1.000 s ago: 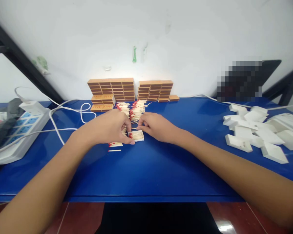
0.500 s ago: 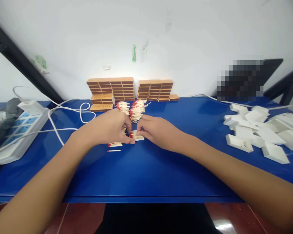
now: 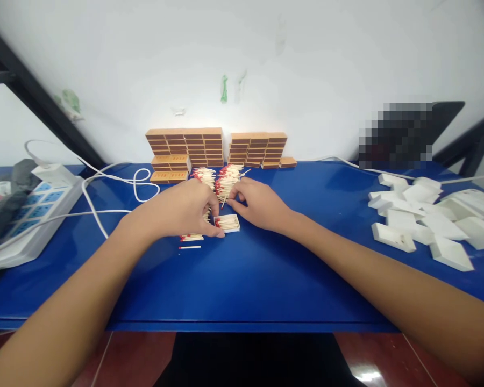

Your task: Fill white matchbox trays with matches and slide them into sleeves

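A small white matchbox tray (image 3: 228, 222) holding red-tipped matches lies on the blue table (image 3: 246, 274). My left hand (image 3: 181, 208) is curled beside it, thumb against the tray's left end, with a bundle of matches under the fingers. My right hand (image 3: 257, 203) is just behind the tray, fingers pinched at the near edge of the loose match pile (image 3: 220, 183). What the pinch holds is too small to make out. One stray match (image 3: 189, 247) lies in front of my left hand.
Stacked brown matchboxes (image 3: 215, 146) line the wall behind the pile. Several empty white trays (image 3: 419, 217) are heaped at the right. A white power strip (image 3: 32, 215) with looping white cables (image 3: 116, 188) sits at the left. The table's front edge runs near the bottom.
My right hand has moved off the tray and back to the loose match pile. The left hand and tray have stayed in place.
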`<state>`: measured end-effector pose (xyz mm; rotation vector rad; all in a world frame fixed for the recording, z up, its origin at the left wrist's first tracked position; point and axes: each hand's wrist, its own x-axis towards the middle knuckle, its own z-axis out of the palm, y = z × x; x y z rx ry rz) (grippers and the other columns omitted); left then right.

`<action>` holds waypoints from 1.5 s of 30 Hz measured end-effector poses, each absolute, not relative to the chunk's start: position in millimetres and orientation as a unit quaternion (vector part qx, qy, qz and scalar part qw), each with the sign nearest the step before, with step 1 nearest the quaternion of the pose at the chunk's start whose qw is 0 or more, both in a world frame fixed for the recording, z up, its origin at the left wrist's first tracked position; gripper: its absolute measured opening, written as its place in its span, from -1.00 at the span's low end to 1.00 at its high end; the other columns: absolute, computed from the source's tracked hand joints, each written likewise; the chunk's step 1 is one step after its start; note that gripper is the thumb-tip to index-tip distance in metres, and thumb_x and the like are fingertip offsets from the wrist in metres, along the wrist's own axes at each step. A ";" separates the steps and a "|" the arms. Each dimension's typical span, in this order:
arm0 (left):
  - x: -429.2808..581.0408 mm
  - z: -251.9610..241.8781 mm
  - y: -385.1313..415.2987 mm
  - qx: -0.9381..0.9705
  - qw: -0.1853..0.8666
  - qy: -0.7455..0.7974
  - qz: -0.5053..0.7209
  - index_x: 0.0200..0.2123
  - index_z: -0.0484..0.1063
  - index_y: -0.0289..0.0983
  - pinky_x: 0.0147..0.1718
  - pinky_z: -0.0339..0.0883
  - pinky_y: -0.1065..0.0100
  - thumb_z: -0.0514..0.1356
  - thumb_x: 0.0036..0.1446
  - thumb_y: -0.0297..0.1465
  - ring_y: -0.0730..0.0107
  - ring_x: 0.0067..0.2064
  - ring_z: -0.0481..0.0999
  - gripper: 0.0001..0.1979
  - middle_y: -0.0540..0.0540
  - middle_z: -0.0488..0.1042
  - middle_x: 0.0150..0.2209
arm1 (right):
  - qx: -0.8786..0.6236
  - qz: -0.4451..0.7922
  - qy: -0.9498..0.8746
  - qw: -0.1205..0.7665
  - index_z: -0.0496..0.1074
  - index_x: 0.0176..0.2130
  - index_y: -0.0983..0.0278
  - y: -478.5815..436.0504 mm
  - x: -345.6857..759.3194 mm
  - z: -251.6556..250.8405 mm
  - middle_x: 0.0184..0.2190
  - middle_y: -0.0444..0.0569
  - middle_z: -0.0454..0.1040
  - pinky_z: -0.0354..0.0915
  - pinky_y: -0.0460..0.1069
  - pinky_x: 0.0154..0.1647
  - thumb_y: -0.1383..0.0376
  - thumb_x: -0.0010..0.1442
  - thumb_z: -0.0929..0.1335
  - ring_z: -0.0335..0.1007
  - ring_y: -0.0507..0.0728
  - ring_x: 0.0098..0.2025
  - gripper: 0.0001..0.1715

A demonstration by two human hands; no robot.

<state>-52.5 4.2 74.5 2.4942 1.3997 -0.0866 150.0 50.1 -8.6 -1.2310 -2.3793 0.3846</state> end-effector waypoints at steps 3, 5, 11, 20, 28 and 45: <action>-51.7 74.4 4.1 0.861 0.138 0.488 -0.033 -0.27 0.72 -0.23 -0.46 0.08 0.32 0.50 0.05 -0.15 0.43 -0.51 0.36 -0.71 0.03 0.47 -0.54 | -0.439 0.133 -0.866 0.199 0.48 -0.24 0.27 49.2 150.8 -5.2 -0.22 -0.01 0.48 0.13 -0.01 -0.23 0.34 0.41 0.38 0.34 0.12 -0.24 -0.88; -52.0 74.0 4.6 0.859 0.142 0.491 -0.036 -0.26 0.72 -0.23 -0.46 0.07 0.31 0.50 0.05 -0.14 0.43 -0.52 0.35 -0.70 0.04 0.46 -0.56 | -0.433 0.136 -0.874 0.176 0.47 -0.23 0.27 48.2 153.8 -1.7 -0.22 0.00 0.47 0.14 -0.01 -0.22 0.34 0.42 0.37 0.35 0.13 -0.23 -0.88; -52.9 73.2 5.4 0.859 0.139 0.492 -0.032 -0.27 0.72 -0.23 -0.45 0.09 0.31 0.51 0.03 -0.15 0.41 -0.48 0.38 -0.70 0.03 0.49 -0.52 | -0.413 0.150 -0.887 0.140 0.46 -0.22 0.26 42.7 172.7 4.6 -0.19 0.01 0.46 0.19 0.00 -0.20 0.33 0.44 0.36 0.36 0.12 -0.23 -0.88; -52.1 73.6 4.5 0.853 0.160 0.496 -0.027 -0.29 0.71 -0.25 -0.46 0.08 0.31 0.51 0.02 -0.16 0.42 -0.51 0.36 -0.71 0.04 0.45 -0.57 | -0.418 0.141 -0.887 0.135 0.47 -0.19 0.25 40.6 177.6 3.9 -0.17 0.00 0.47 0.18 0.01 -0.21 0.32 0.44 0.37 0.36 0.12 -0.24 -0.91; -56.9 70.6 4.6 0.865 0.178 0.469 -0.022 -0.26 0.71 -0.23 -0.52 0.08 0.34 0.51 0.02 -0.09 0.45 -0.54 0.39 -0.65 0.06 0.47 -0.57 | -0.415 0.167 -0.885 0.133 0.45 -0.18 0.27 36.5 170.4 7.5 -0.19 0.00 0.47 0.18 -0.01 -0.19 0.35 0.47 0.34 0.35 0.12 -0.22 -0.89; -57.9 69.5 4.9 0.870 0.174 0.460 -0.023 -0.28 0.71 -0.23 -0.52 0.06 0.34 0.50 0.06 -0.11 0.47 -0.57 0.37 -0.69 0.08 0.42 -0.62 | -0.387 0.134 -0.907 0.095 0.45 -0.18 0.28 36.6 171.1 8.1 -0.13 0.05 0.49 0.18 0.00 -0.20 0.34 0.50 0.32 0.39 0.15 -0.18 -0.86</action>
